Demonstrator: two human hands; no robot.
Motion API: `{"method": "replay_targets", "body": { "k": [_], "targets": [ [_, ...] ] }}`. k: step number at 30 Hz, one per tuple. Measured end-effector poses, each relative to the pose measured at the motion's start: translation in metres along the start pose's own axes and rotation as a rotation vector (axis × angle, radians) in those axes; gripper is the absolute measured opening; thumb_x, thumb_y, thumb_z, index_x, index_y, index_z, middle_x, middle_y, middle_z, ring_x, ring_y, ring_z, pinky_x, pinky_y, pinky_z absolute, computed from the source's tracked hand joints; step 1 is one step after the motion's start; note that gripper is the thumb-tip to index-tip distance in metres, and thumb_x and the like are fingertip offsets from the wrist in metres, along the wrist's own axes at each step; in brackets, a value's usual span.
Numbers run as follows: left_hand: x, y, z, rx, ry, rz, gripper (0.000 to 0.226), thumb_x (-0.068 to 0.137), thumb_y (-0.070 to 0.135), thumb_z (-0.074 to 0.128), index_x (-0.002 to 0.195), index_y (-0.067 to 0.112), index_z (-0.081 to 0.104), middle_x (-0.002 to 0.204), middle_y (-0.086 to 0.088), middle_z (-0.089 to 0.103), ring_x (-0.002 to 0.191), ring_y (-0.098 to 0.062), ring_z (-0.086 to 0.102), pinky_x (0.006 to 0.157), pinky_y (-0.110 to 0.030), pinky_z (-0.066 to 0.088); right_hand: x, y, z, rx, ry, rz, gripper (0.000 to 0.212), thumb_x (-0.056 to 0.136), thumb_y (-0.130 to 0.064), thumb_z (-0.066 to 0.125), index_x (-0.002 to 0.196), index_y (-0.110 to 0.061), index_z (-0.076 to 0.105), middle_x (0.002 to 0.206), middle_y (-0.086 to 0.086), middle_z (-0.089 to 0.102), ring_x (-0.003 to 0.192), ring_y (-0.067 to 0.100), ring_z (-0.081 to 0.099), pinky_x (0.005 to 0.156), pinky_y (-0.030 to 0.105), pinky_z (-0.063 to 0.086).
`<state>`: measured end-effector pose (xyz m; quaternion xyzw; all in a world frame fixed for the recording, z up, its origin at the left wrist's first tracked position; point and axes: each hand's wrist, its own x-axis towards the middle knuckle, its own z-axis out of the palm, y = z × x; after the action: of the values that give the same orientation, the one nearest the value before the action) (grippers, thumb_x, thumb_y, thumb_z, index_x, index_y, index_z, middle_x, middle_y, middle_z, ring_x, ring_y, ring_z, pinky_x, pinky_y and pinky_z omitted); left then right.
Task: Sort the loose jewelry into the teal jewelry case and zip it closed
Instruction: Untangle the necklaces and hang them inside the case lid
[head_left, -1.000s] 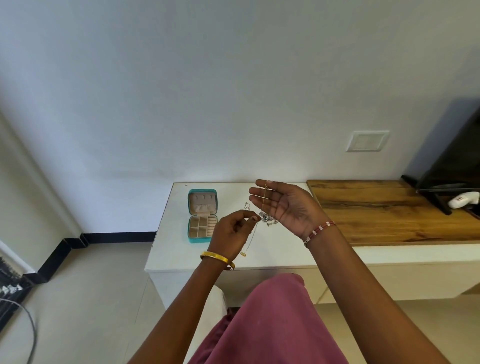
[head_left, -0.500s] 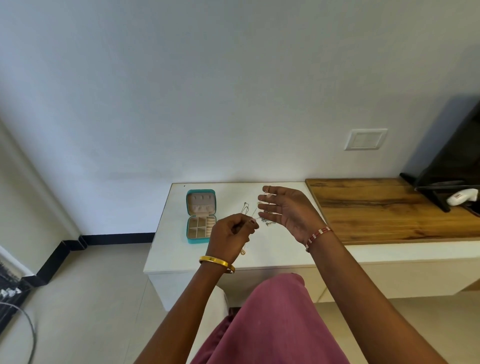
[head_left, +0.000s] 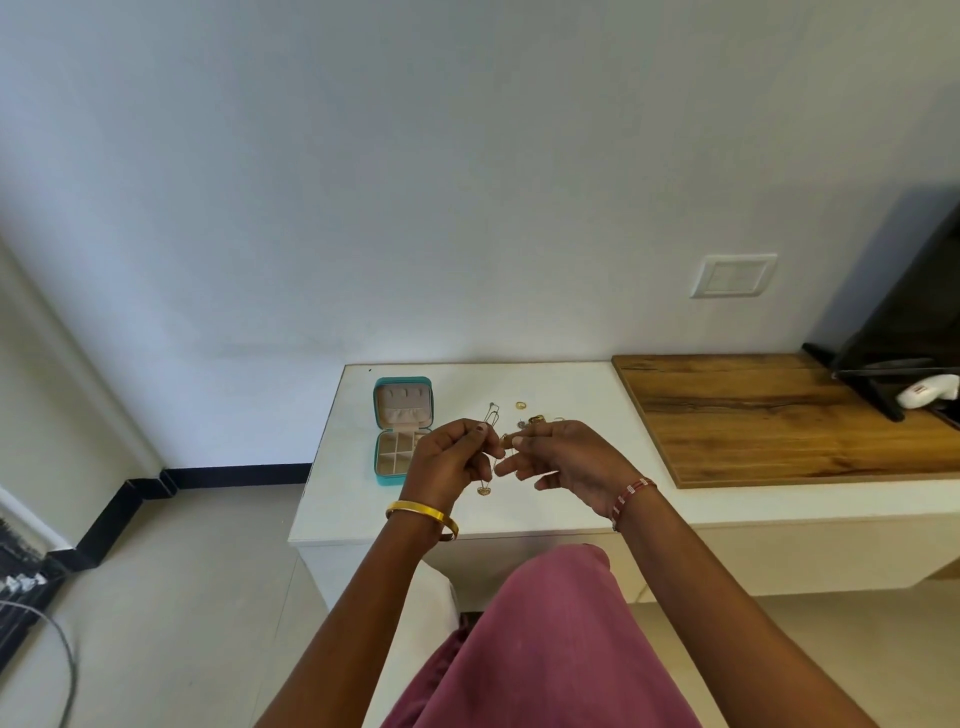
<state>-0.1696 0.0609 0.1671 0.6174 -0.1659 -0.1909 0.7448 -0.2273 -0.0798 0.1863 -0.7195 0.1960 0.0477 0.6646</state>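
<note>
Two hands meet above the near half of the white counter (head_left: 363, 499), closer together than half a second ago, when the right palm was spread open and apart from the left. Left hand (head_left: 451, 462), gold bangle (head_left: 423, 515) on its wrist: grip narrow, fingertips pinching a thin chain necklace (head_left: 493, 467). Right hand (head_left: 566, 460), beaded bracelet (head_left: 631, 496) on its wrist: fingers now curled, thumb and forefinger pinching the same chain just beside the left fingertips. The chain's long axis hangs roughly vertical; its small gold pendant (head_left: 485, 490) dangles at the low end, above the counter, below and between the hands.

Beyond the hands, loose pieces lie on the counter: a hairpin-like clip (head_left: 491, 413) with long axis pointing away from the viewer, a gold ring (head_left: 521, 405), and a small cluster (head_left: 535, 419) partly hidden by the right fingers.

Left of these, the teal jewelry case (head_left: 402, 431) lies open, unmoved, lid half toward the wall, compartment tray nearer, long axis running near-to-far. It sits well in from the counter's left edge. Bare counter lies between case and hands. A wooden board (head_left: 779, 415) covers the right side.
</note>
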Motion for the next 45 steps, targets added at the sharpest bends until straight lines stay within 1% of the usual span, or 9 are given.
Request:
{"method": "replay_targets", "body": {
  "k": [5,12,16,22,26,30,35,40,45],
  "targets": [
    [0.0,-0.003,-0.001,-0.003,0.008,-0.011,0.031,0.093,0.003,0.04,0.073,0.011,0.062,0.052,0.005,0.065,0.042,-0.006,0.052,0.049,-0.017,0.049,-0.004,0.009,-0.001,0.009,-0.036,0.049,0.011,0.089,-0.017,0.057,0.091,-0.011,0.067,0.092,0.011,0.072,0.069,0.012,0.059,0.063,0.024,0.044],
    [0.0,-0.002,0.001,-0.042,-0.006,-0.036,0.032,0.093,0.002,0.04,0.073,0.01,0.063,0.053,0.002,0.065,0.041,-0.007,0.053,0.05,-0.018,0.05,-0.01,0.003,0.003,-0.129,0.253,-0.142,0.005,0.082,-0.014,0.066,0.085,-0.011,0.068,0.082,0.003,0.068,0.063,0.011,0.054,0.056,0.02,0.042],
    [0.0,0.002,0.004,-0.07,0.014,-0.042,0.028,0.091,-0.001,0.042,0.075,0.009,0.062,0.05,0.003,0.064,0.039,-0.007,0.052,0.048,-0.017,0.05,-0.012,-0.003,0.013,-0.17,0.104,-0.226,0.017,0.082,-0.015,0.067,0.098,-0.017,0.069,0.088,-0.005,0.068,0.07,0.002,0.057,0.061,0.019,0.046],
    [0.0,0.003,0.002,-0.057,-0.004,-0.031,0.031,0.092,0.0,0.04,0.074,0.009,0.063,0.049,0.001,0.063,0.041,-0.008,0.053,0.05,-0.017,0.051,-0.008,0.0,0.018,-0.158,0.116,-0.224,0.017,0.084,-0.007,0.062,0.098,-0.011,0.07,0.075,-0.005,0.066,0.069,0.005,0.057,0.061,0.019,0.047],
    [0.002,0.003,-0.002,-0.055,-0.01,-0.037,0.031,0.093,0.001,0.038,0.075,0.007,0.063,0.05,0.001,0.064,0.043,-0.009,0.056,0.053,-0.018,0.052,-0.007,-0.002,0.02,-0.204,0.147,-0.228,0.015,0.082,-0.013,0.065,0.091,-0.003,0.07,0.069,-0.003,0.063,0.065,0.006,0.054,0.06,0.018,0.046],
    [0.002,0.004,-0.001,-0.076,-0.001,-0.068,0.03,0.093,0.002,0.039,0.076,0.007,0.063,0.05,0.001,0.065,0.044,-0.009,0.058,0.053,-0.019,0.054,-0.008,-0.003,0.017,-0.198,0.126,-0.197,0.008,0.083,-0.012,0.061,0.081,-0.01,0.068,0.072,-0.003,0.065,0.069,0.007,0.054,0.063,0.019,0.044],
    [-0.001,-0.001,-0.003,-0.169,0.035,-0.147,0.027,0.092,0.002,0.042,0.077,0.006,0.064,0.05,-0.002,0.065,0.044,-0.011,0.058,0.051,-0.019,0.053,-0.006,-0.006,0.014,-0.043,0.087,-0.159,0.016,0.084,-0.008,0.052,0.073,-0.011,0.063,0.075,0.003,0.064,0.077,0.015,0.058,0.068,0.026,0.044],
    [-0.002,-0.001,0.0,-0.28,0.029,-0.214,0.025,0.091,0.002,0.044,0.076,0.005,0.064,0.05,-0.003,0.063,0.044,-0.011,0.058,0.051,-0.02,0.053,-0.003,-0.009,0.012,0.03,0.057,-0.145,0.022,0.086,-0.007,0.043,0.07,-0.009,0.057,0.073,0.011,0.064,0.07,0.017,0.06,0.063,0.025,0.044],
    [0.003,-0.008,-0.006,-0.098,0.043,-0.242,0.023,0.092,0.009,0.046,0.078,0.01,0.065,0.053,0.002,0.067,0.051,-0.01,0.064,0.056,-0.02,0.055,-0.003,-0.01,0.011,0.039,0.041,-0.143,0.022,0.086,-0.006,0.044,0.069,-0.008,0.058,0.064,0.01,0.061,0.061,0.016,0.057,0.061,0.025,0.044]
  ]
}}
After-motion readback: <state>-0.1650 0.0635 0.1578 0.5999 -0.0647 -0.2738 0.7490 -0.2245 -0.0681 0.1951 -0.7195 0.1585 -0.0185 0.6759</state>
